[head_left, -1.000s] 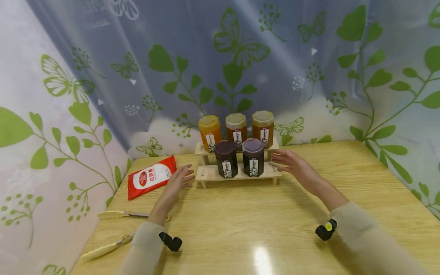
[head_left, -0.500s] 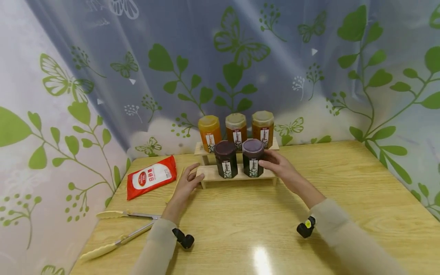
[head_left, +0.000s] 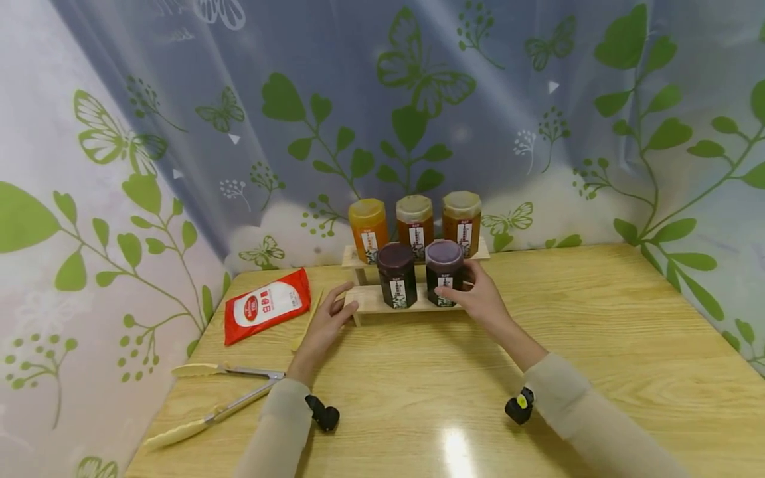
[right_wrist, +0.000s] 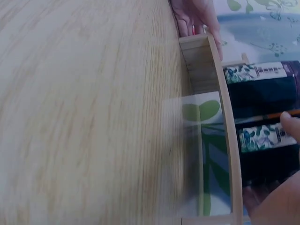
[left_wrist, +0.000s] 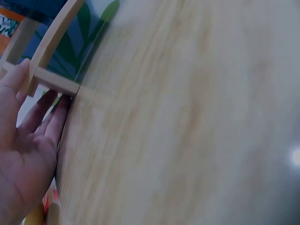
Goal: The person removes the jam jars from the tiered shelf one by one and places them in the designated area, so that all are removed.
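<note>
A two-tier wooden rack point(head_left: 366, 300) bears several jars. My right hand point(head_left: 487, 302) grips the dark jar point(head_left: 444, 257) with a purple lid at the right of the front tier, thumb across its label and fingers round its far side. That jar stands upright on the tier. Beside it is another dark jar point(head_left: 396, 262). My left hand point(head_left: 325, 325) holds the rack's left end. In the left wrist view its thumb lies against the front plank point(left_wrist: 51, 40), and its other fingers point(left_wrist: 56, 119) are behind the end leg point(left_wrist: 58, 82).
On the back tier stand an orange jar point(head_left: 367, 229) and two amber jars, one in the middle point(head_left: 414, 219) and one at right point(head_left: 461, 222). Left of the rack lie a red and white packet point(head_left: 269, 305) and spread tongs point(head_left: 239, 401). A patterned curtain point(head_left: 335, 53) hangs behind.
Both hands have moved inward to the rack. My right hand has closed round the right front jar; my left hand has taken hold of the rack's left end. The view has shifted slightly.
</note>
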A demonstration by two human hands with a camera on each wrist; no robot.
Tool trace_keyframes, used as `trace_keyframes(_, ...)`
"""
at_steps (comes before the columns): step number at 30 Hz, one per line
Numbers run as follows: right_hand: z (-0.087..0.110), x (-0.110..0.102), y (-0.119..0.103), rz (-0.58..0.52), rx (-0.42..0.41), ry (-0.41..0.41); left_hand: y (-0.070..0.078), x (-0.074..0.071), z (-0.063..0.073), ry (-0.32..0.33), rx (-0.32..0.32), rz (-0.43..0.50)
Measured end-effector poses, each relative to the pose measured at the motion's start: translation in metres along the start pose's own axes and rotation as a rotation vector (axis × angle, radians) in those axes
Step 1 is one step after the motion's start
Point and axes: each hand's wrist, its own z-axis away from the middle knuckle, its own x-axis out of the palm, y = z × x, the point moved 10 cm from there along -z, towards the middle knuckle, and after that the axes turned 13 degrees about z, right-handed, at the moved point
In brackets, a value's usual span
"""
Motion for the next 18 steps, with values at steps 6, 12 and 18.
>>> trace_keyframes(6,-0.0016,0.0003,-0.0058,0.152,0.013,0.058,0.0004,-0.0001,-0.0010,-0.026,-0.010,0.020)
trace_keyframes(12,-0.0030,-0.0010,-0.0080,0.195,0.046,0.087,0.0022,-0.0002,-0.0013,-0.026,-0.011,0.021)
trace_keyframes(18,-0.0022,-0.0016,-0.0089,0.215,0.065,0.081,-0.0016,-0.0021,0.0010,-0.005,-0.034,0.036)
